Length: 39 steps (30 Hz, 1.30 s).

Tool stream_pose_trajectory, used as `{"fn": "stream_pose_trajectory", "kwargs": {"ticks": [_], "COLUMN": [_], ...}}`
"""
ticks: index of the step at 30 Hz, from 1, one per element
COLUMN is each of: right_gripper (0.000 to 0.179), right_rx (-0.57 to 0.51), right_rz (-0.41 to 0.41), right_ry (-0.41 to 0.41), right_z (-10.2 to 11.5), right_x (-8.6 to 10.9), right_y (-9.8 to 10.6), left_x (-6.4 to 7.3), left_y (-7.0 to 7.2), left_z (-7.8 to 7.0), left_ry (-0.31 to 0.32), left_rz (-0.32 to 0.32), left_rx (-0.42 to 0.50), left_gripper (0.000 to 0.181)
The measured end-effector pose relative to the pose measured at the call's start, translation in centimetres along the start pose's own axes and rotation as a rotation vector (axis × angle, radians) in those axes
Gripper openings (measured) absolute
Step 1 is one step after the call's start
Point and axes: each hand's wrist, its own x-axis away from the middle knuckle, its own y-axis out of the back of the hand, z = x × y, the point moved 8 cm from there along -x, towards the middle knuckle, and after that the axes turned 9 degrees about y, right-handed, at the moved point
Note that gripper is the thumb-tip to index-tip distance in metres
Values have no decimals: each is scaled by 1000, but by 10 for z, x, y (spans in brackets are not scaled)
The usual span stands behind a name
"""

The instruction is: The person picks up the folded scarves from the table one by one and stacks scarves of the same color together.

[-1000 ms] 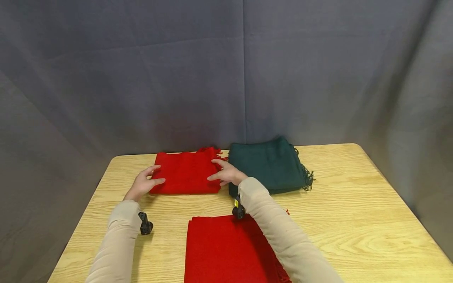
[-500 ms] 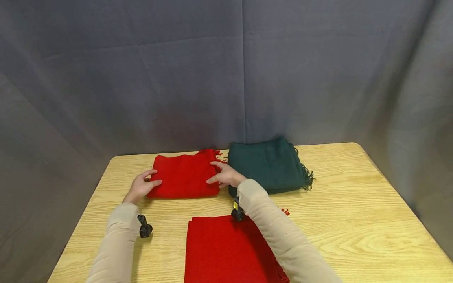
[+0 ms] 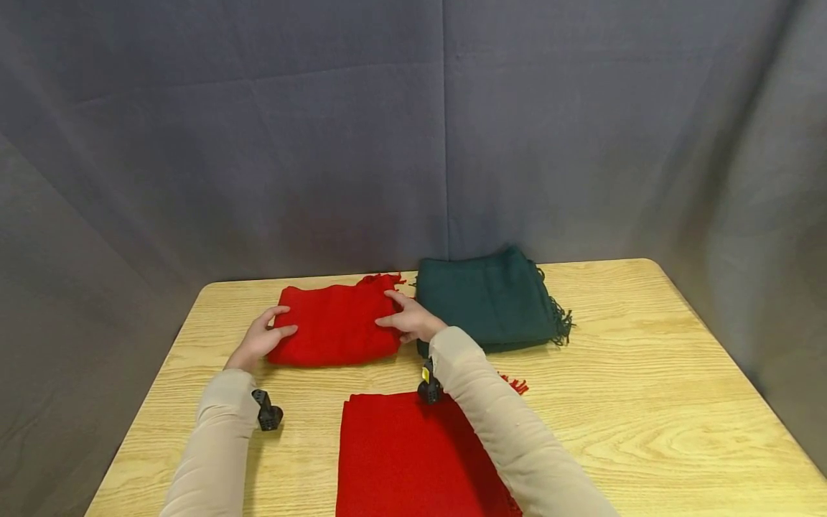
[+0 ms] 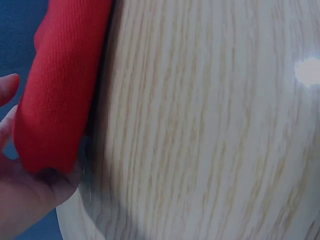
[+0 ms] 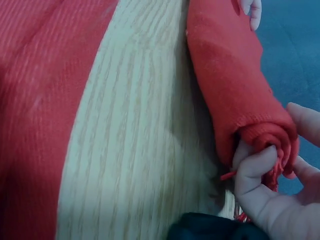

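A folded red scarf (image 3: 336, 327) with a fringe at its right lies between both hands at the table's back left. My left hand (image 3: 260, 339) grips its left end; in the left wrist view, that end sits between thumb and fingers of the left hand (image 4: 30, 197). At the other end, my right hand (image 3: 413, 320) holds the scarf. The right wrist view has the right hand's bent thumb (image 5: 255, 172) against the layered end of the red scarf (image 5: 235, 85), fingers on the far side. Whether the scarf is raised off the table I cannot tell.
Right of the held scarf lies a folded dark green fringed scarf (image 3: 481, 301), close to the right hand. A second folded red scarf (image 3: 394, 452) lies at the front, partly under the right forearm. A grey curtain (image 3: 336, 143) hangs behind the wooden table (image 3: 646, 402).
The back red scarf has shifted slightly toward me and to the left, its front edge now bulging. Both hands have closed in on its ends and moved little.
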Motion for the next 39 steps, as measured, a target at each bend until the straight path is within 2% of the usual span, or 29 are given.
{"fn": "stream_pose_trajectory", "kwargs": {"ticks": [7, 13, 18, 24, 32, 39], "right_gripper": [66, 63, 59, 59, 61, 62], "right_rx": [37, 25, 19, 3, 25, 46], "right_rz": [4, -16, -57, -92, -114, -110], "right_ry": [-4, -19, -7, 13, 59, 100], "right_z": [-3, -4, 1, 2, 5, 13], "right_x": [0, 1, 2, 2, 1, 1], "right_y": [0, 0, 2, 6, 7, 10], "left_x": [0, 0, 2, 1, -8, -10], "left_y": [-4, -7, -6, -3, 1, 4], "left_z": [0, 0, -2, -4, -3, -10], "left_ry": [2, 13, -21, -72, -50, -58], "left_rz": [2, 50, 59, 46, 15, -14], "left_rx": [31, 46, 24, 26, 123, 108], "left_gripper": [55, 61, 63, 66, 66, 65]}}
